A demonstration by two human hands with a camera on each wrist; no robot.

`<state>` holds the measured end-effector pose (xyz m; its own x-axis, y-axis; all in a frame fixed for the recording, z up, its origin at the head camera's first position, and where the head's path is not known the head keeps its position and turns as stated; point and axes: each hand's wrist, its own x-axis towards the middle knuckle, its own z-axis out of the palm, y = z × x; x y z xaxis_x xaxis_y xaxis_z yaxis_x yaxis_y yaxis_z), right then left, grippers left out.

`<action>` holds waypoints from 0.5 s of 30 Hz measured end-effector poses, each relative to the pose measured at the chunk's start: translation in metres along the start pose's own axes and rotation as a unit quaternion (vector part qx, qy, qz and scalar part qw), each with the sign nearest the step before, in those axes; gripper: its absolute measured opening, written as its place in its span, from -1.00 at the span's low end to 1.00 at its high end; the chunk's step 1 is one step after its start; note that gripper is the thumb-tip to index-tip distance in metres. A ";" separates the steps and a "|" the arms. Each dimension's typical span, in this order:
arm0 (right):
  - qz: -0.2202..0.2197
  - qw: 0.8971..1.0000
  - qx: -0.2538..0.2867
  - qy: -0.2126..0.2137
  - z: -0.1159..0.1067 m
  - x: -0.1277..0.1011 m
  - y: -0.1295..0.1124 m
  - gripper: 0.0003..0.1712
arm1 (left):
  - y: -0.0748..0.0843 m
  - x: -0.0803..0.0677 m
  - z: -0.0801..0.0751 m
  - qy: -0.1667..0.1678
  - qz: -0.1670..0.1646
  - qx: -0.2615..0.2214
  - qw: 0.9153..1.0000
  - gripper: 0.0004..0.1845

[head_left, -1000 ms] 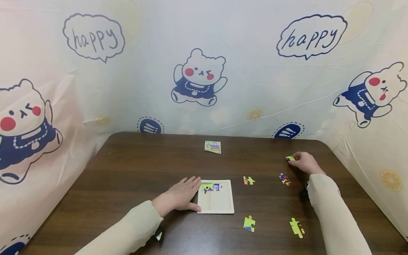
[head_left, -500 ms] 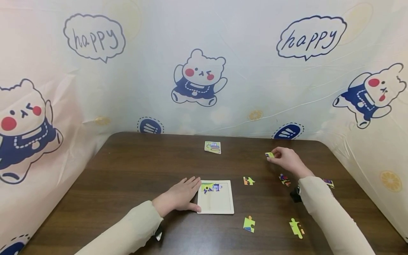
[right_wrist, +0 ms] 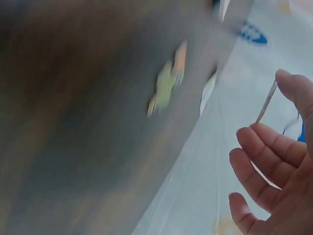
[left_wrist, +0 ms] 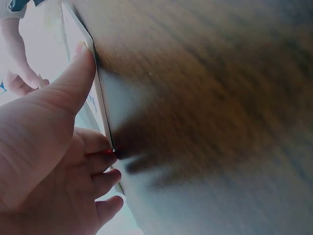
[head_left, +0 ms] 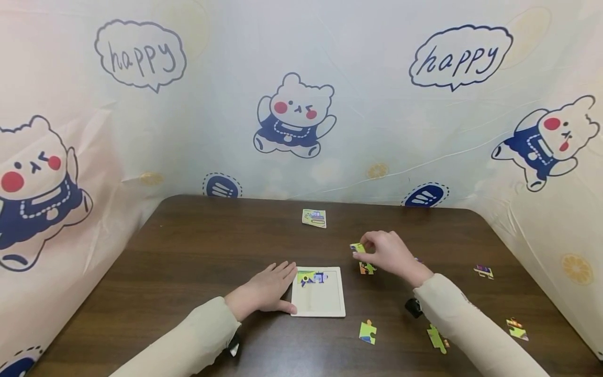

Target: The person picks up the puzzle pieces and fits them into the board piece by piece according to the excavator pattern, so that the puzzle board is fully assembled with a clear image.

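My right hand (head_left: pixel 388 255) pinches a green and yellow puzzle piece (head_left: pixel 357 248) between thumb and fingertips, above the table and behind the tray's right side. Seen edge-on in the right wrist view, the held puzzle piece (right_wrist: pixel 267 102) is a thin strip. Below it on the table lies an orange and green puzzle piece (head_left: pixel 367 268). My left hand (head_left: pixel 266 287) rests against the left edge of the square white puzzle tray (head_left: pixel 325 303), its fingers extended and the thumb at the near corner. Joined pieces (head_left: pixel 313 277) with purple and green print sit in the tray's upper left.
A small picture card (head_left: pixel 314 218) lies at the back of the table. Loose puzzle pieces are spread on the right: a green piece (head_left: pixel 368 332), another green one (head_left: pixel 437 339), a purple one (head_left: pixel 483 271) and a green and orange one (head_left: pixel 517 329). A patterned cloth (head_left: pixel 377 120) hangs behind.
My right hand has carried the puzzle piece from the far right leftward toward the tray. Pieces at the right that its arm covered now show. The left hand and tray have stayed put.
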<state>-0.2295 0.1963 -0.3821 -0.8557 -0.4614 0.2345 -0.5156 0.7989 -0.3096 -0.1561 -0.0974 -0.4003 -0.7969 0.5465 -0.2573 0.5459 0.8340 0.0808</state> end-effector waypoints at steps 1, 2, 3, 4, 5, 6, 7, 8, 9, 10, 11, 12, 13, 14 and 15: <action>-0.008 1.000 -0.006 -0.001 0.003 -0.001 -0.005 -0.68 | 0.000 0.000 0.000 0.000 -0.001 -0.001 1.000 -0.03; -0.018 1.000 -0.015 -0.004 0.006 -0.002 -0.011 -0.67 | 0.000 0.000 0.000 0.000 -0.001 0.000 1.000 -0.04; -0.029 0.999 -0.023 -0.007 0.009 -0.002 -0.016 -0.67 | 0.000 0.000 0.000 0.000 0.000 0.000 1.000 -0.04; -0.039 0.999 -0.030 -0.012 0.012 -0.003 -0.020 -0.67 | 0.000 0.000 0.000 0.000 0.000 0.002 1.000 -0.04; -0.048 0.998 -0.038 -0.017 0.015 -0.004 -0.025 -0.66 | 0.000 -0.001 0.000 0.001 0.001 0.002 1.000 -0.04; -0.056 0.997 -0.044 -0.024 0.017 -0.005 -0.029 -0.66 | 0.000 -0.001 0.000 0.001 0.002 0.003 1.000 -0.04; -0.061 0.997 -0.047 -0.030 0.020 -0.006 -0.033 -0.65 | 0.000 -0.001 0.000 0.002 0.003 0.004 1.000 -0.04; -0.065 0.996 -0.051 -0.035 0.022 -0.007 -0.037 -0.64 | 0.000 -0.001 0.000 0.002 0.004 0.004 1.000 -0.05; -0.068 0.996 -0.052 -0.040 0.025 -0.007 -0.040 -0.65 | 0.000 -0.001 0.000 0.003 0.005 0.004 1.000 -0.05; -0.068 0.995 -0.056 -0.044 0.028 -0.008 -0.043 -0.64 | 0.000 -0.001 0.000 0.003 0.006 0.006 1.000 -0.04; -0.068 0.995 -0.060 -0.046 0.030 -0.007 -0.045 -0.64 | 0.000 0.000 0.000 0.003 0.006 0.007 1.000 -0.05; -0.071 0.994 -0.070 -0.046 0.033 -0.007 -0.046 -0.64 | 0.000 0.000 0.000 0.004 0.007 0.009 1.000 -0.05; -0.072 0.993 -0.079 -0.046 0.036 -0.007 -0.047 -0.63 | 0.000 0.000 0.000 0.003 0.007 0.009 1.000 -0.05; -0.073 0.992 -0.090 -0.046 0.038 -0.006 -0.047 -0.64 | 0.000 0.000 0.000 0.003 0.007 0.008 1.000 -0.05; -0.073 0.991 -0.099 -0.046 0.041 -0.006 -0.048 -0.63 | 0.000 0.000 0.000 0.003 0.007 0.008 1.000 -0.05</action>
<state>-0.2015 0.1452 -0.4066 -0.7782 -0.6030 0.1753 -0.6226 0.7774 -0.0895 -0.1555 -0.0974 -0.4002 -0.7913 0.5581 -0.2499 0.5605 0.8253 0.0684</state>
